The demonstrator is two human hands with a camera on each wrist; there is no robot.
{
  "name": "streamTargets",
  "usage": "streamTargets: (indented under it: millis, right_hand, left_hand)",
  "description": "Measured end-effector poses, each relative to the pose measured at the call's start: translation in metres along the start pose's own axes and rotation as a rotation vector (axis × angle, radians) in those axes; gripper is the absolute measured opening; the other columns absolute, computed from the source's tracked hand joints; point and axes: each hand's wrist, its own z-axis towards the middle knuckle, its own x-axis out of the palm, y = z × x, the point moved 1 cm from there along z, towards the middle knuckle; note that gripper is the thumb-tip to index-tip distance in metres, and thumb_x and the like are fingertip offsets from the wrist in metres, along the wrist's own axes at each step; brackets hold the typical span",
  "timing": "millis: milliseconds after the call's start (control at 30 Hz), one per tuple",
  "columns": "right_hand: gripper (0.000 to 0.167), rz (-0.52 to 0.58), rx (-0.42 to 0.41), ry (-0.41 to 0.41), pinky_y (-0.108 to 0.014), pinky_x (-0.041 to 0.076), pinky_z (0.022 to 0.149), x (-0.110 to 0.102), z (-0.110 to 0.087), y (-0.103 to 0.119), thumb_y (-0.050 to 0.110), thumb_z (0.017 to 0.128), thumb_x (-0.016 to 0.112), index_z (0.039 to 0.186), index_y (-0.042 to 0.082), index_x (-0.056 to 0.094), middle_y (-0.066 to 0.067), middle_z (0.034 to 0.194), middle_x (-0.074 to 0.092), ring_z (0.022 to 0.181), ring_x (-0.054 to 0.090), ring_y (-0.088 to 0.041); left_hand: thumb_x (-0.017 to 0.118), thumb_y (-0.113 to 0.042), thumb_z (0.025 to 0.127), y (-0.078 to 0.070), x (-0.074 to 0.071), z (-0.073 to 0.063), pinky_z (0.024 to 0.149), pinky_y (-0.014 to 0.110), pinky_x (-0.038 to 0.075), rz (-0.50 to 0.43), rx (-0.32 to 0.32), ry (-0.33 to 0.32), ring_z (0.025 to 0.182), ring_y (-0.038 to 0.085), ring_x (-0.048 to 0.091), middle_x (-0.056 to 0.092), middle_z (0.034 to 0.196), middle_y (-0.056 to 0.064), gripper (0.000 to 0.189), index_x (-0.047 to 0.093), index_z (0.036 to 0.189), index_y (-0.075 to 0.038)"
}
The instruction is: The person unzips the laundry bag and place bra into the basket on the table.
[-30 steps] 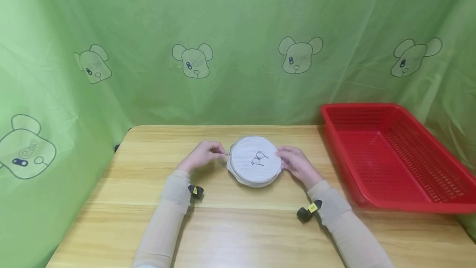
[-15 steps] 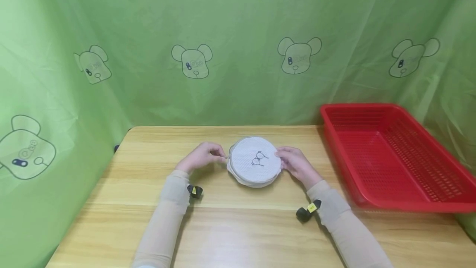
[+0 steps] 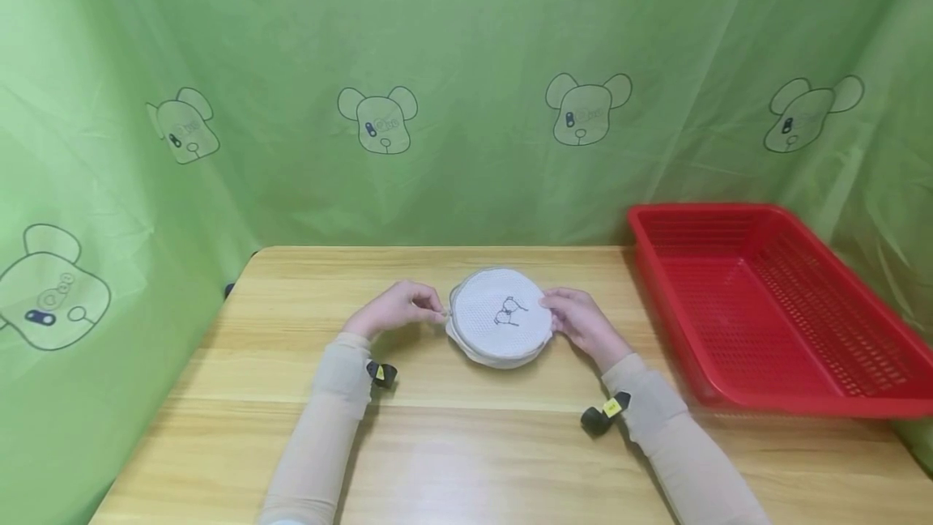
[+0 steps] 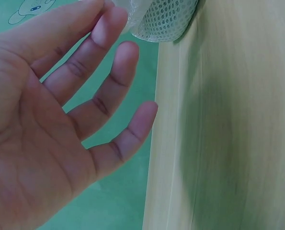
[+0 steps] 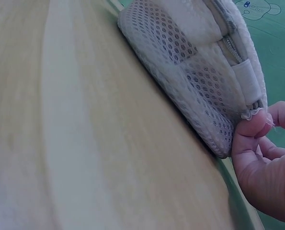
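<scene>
A round white mesh laundry bag [image 3: 503, 316], printed with a small bra outline, sits on the wooden table between both hands. My left hand [image 3: 396, 310] pinches the bag's left edge with thumb and index finger. In the left wrist view its other fingers [image 4: 125, 67] are spread and bent, while the bag's mesh side [image 4: 166, 21] shows at the top. On the opposite side my right hand [image 3: 581, 324] pinches the rim. The right wrist view shows thumb and finger gripping a fabric tab at the end of the zipper [image 5: 233, 50]. What exactly the left fingertips pinch is hidden.
To the right stands a large red plastic basket [image 3: 688, 330] with perforated walls. Green curtains [image 3: 481, 185] with cartoon bear heads hang behind the table [image 3: 466, 460] and on both sides. A black wrist camera [image 3: 598, 421] is strapped on each sleeve.
My left hand has lowered very slightly toward the near side, still pinching the bag's edge. The bag and my right hand stay nearly in place.
</scene>
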Motion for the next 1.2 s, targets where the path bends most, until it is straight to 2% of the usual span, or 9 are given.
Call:
streamTargets:
  millis: [300, 600, 700, 900, 1067, 1200]
  right_hand:
    - [0.013, -0.025, -0.007, -0.009, -0.015, 0.048, 0.051, 0.000, 0.000, 0.001, -0.002, 0.092, 0.057, 0.103, 0.003, 0.056, 0.003, 0.075, 0.065, 0.056, 0.053, -0.004]
    - [0.014, -0.082, -0.039, 0.020, -0.016, 0.047, 0.050, 0.002, -0.003, 0.006, -0.001, 0.091, 0.058, 0.104, 0.003, 0.054, 0.004, 0.072, 0.061, 0.055, 0.051, -0.004]
    - [0.020, -0.111, -0.039, 0.023, -0.016, 0.048, 0.053, 0.001, -0.003, 0.007, 0.001, 0.092, 0.060, 0.110, 0.001, 0.053, 0.005, 0.075, 0.061, 0.058, 0.052, -0.004]
    - [0.042, -0.198, -0.049, -0.019, -0.017, 0.051, 0.063, 0.001, -0.004, 0.008, 0.010, 0.091, 0.064, 0.127, -0.005, 0.048, 0.006, 0.086, 0.062, 0.068, 0.056, -0.004]
    - [0.044, -0.225, -0.063, -0.063, -0.017, 0.053, 0.069, 0.003, -0.005, 0.010, 0.013, 0.090, 0.067, 0.127, -0.003, 0.051, 0.008, 0.093, 0.062, 0.075, 0.058, -0.004]
    - [0.045, -0.235, -0.074, -0.084, -0.017, 0.050, 0.066, 0.002, -0.004, 0.010, 0.017, 0.090, 0.067, 0.128, -0.002, 0.051, 0.009, 0.096, 0.061, 0.072, 0.055, -0.004]
  left_hand:
    - [0.073, -0.017, 0.086, 0.000, -0.001, 0.000, 0.088, 0.032, 0.045, -0.004, -0.004, 0.008, 0.087, 0.015, 0.059, 0.070, 0.088, 0.002, 0.007, 0.069, 0.087, -0.011]
    - [0.071, -0.018, 0.088, 0.003, -0.001, 0.000, 0.095, 0.036, 0.045, -0.018, -0.040, -0.010, 0.092, 0.015, 0.061, 0.073, 0.097, 0.011, 0.008, 0.070, 0.093, -0.011]
    - [0.070, -0.017, 0.088, 0.004, -0.001, 0.000, 0.097, 0.038, 0.045, -0.015, -0.055, -0.022, 0.094, 0.015, 0.061, 0.073, 0.098, 0.010, 0.009, 0.070, 0.095, -0.010]
    - [0.068, -0.016, 0.090, 0.003, -0.002, 0.000, 0.098, 0.041, 0.047, -0.008, -0.089, -0.051, 0.095, 0.017, 0.062, 0.072, 0.098, 0.008, 0.011, 0.069, 0.097, -0.008]
    - [0.067, -0.018, 0.090, 0.003, -0.003, -0.001, 0.094, 0.039, 0.048, -0.002, -0.091, -0.083, 0.098, 0.025, 0.063, 0.071, 0.100, 0.011, 0.010, 0.069, 0.096, -0.010]
    - [0.067, -0.019, 0.090, 0.004, -0.003, 0.000, 0.089, 0.036, 0.050, 0.026, -0.093, -0.133, 0.095, 0.023, 0.063, 0.071, 0.098, 0.009, 0.009, 0.069, 0.096, -0.012]
